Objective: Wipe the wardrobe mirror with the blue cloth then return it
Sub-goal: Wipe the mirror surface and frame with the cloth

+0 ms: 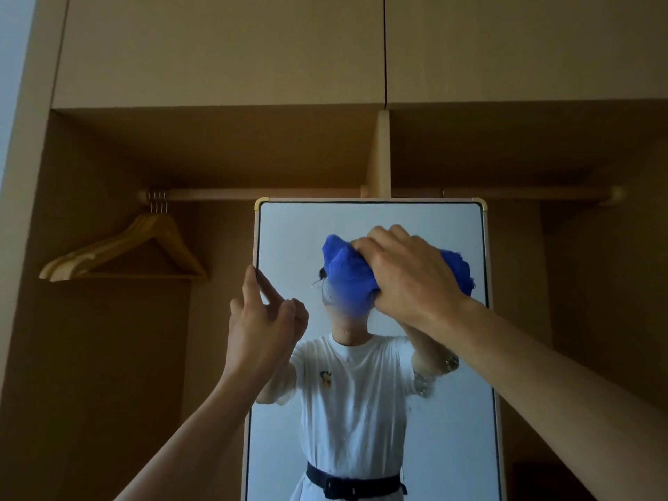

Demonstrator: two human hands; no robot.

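Note:
A tall mirror (296,233) with a pale frame and brass corners stands upright in an open wooden wardrobe. My right hand (408,273) grips a bunched blue cloth (343,269) and presses it against the upper part of the glass. My left hand (264,320) holds the mirror's left edge, thumb on the frame and fingers curled near the glass. The mirror reflects a person in a white shirt and dark belt. Smears and droplets show on the glass near the right forearm.
A wooden rail (260,193) runs across the wardrobe just above the mirror. Several wooden hangers (123,251) hang at its left end. Closed upper cabinet doors (224,48) sit above. A vertical divider (379,153) stands behind the mirror's top.

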